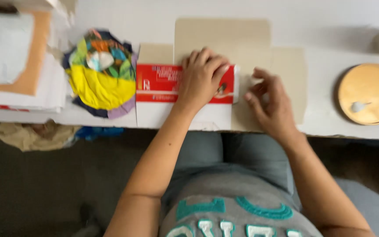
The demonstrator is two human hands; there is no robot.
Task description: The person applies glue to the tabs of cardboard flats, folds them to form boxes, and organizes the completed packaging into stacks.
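1. Left hand (202,75) lies palm-down, fingers spread flat, pressing the red-and-white carton (184,94) at the table (330,26) edge.
2. Right hand (272,103), fingers loosely curled and gripping nothing, touches the carton's unfolded brown flap (286,66).
3. Round wooden lid (368,93) sits well right.

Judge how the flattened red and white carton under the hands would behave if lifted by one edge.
The carton would probably feel light and bend at its creases, since its flaps lie flat. It likely slides easily on the smooth table, which may be why the left hand presses it down.
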